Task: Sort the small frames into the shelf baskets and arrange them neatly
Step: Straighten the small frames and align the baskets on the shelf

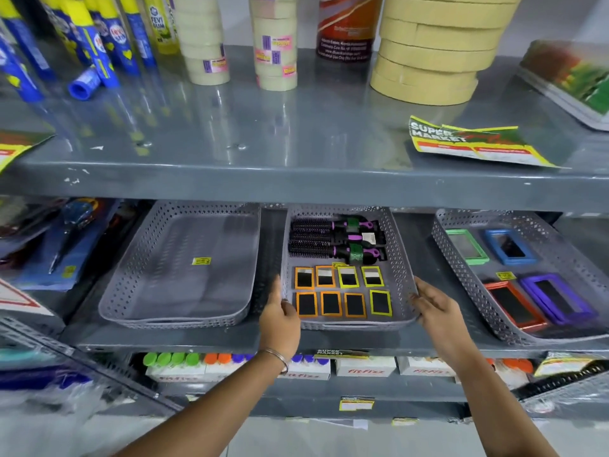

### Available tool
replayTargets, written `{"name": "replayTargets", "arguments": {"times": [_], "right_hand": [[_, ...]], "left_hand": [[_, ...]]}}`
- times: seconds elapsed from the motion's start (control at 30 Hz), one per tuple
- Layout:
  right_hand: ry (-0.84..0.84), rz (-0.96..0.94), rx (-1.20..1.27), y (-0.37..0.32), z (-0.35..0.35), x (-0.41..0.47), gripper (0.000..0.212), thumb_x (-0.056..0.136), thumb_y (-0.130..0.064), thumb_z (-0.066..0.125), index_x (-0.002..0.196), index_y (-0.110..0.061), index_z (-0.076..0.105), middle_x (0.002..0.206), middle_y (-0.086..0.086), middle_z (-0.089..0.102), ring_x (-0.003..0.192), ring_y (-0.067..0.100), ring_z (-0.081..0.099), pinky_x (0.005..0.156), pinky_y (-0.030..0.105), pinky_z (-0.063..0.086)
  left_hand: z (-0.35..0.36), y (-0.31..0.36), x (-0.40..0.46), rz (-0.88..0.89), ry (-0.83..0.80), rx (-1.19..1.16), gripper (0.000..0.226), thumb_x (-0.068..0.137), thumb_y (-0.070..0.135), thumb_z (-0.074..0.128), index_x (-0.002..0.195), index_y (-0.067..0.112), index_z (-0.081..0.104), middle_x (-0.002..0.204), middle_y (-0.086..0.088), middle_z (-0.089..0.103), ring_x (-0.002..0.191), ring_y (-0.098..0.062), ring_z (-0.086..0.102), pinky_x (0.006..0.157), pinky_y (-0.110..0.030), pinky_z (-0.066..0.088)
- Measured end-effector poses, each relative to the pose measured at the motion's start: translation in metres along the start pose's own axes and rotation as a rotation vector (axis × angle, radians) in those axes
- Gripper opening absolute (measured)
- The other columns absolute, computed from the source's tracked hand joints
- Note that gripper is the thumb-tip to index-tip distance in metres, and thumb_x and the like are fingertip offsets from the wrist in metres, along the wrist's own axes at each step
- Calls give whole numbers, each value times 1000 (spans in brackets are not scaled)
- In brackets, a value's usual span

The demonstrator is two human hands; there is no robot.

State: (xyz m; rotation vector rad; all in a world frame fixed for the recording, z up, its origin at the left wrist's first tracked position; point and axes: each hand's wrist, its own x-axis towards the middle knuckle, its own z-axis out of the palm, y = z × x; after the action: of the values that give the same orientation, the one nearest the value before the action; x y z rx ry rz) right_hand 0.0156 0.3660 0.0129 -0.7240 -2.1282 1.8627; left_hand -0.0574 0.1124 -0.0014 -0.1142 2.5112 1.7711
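Observation:
The middle grey perforated basket on the lower shelf holds several small orange and yellow frames laid flat in two rows at its front, with three black and purple hairbrushes behind them. My left hand grips the basket's front left corner, thumb on the rim. My right hand holds the front right corner, fingers curled on the rim. To the right, another grey basket holds larger green, blue, red and purple frames. The left basket holds only a yellow sticker.
The upper shelf overhangs the baskets and carries glue bottles, tape rolls and a supermarket leaflet. Packaged scissors lie at the far left of the lower shelf. Boxed bottles stand on the shelf below.

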Motion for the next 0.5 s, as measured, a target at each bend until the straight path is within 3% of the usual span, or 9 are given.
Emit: {"name": "replayTargets", "arguments": {"times": [0.1, 0.2, 0.27, 0.37, 0.43, 0.5], "right_hand": [[0, 18, 30, 3, -2, 4, 41, 94, 3, 50, 128, -16, 62, 107, -11, 72, 95, 1, 68, 75, 11, 51], [3, 18, 50, 10, -1, 5, 39, 95, 0, 51, 127, -20, 63, 116, -4, 72, 112, 20, 65, 99, 40, 50], [9, 26, 68, 12, -1, 5, 38, 96, -1, 51, 126, -21, 63, 120, -2, 70, 116, 23, 63, 106, 49, 44], [-29, 6, 31, 11, 1, 3, 39, 96, -3, 51, 129, -21, 61, 124, -3, 68, 119, 19, 61, 109, 47, 41], [44, -88, -218, 6, 3, -1, 40, 95, -6, 54, 132, -20, 59, 129, -4, 64, 122, 16, 58, 111, 36, 37], [220, -250, -511, -3, 4, -5, 37, 91, -7, 61, 127, -16, 62, 127, -1, 64, 117, 17, 60, 103, 24, 37]], "left_hand": [[1, -4, -5, 2, -10, 2, 58, 100, -1, 34, 152, 24, 25, 56, 3, 40, 45, -10, 28, 39, -13, 29], [-1, -6, -4, 5, -22, 20, 59, 100, -1, 34, 153, 24, 24, 56, -3, 37, 45, -10, 27, 38, -13, 28], [0, -6, -2, 4, -14, 28, 59, 100, -1, 34, 153, 25, 24, 55, -1, 35, 46, -10, 28, 39, -12, 28], [0, -6, -3, 5, -4, 14, 59, 100, -2, 35, 152, 24, 26, 55, 0, 36, 46, -10, 28, 39, -12, 28], [0, -7, -3, 8, -4, 4, 59, 100, -2, 35, 152, 24, 26, 56, 0, 39, 47, -10, 27, 39, -11, 28], [0, -8, -2, 13, -6, 5, 59, 100, -2, 36, 152, 25, 27, 57, -2, 41, 48, -9, 28, 40, -12, 29]]}}
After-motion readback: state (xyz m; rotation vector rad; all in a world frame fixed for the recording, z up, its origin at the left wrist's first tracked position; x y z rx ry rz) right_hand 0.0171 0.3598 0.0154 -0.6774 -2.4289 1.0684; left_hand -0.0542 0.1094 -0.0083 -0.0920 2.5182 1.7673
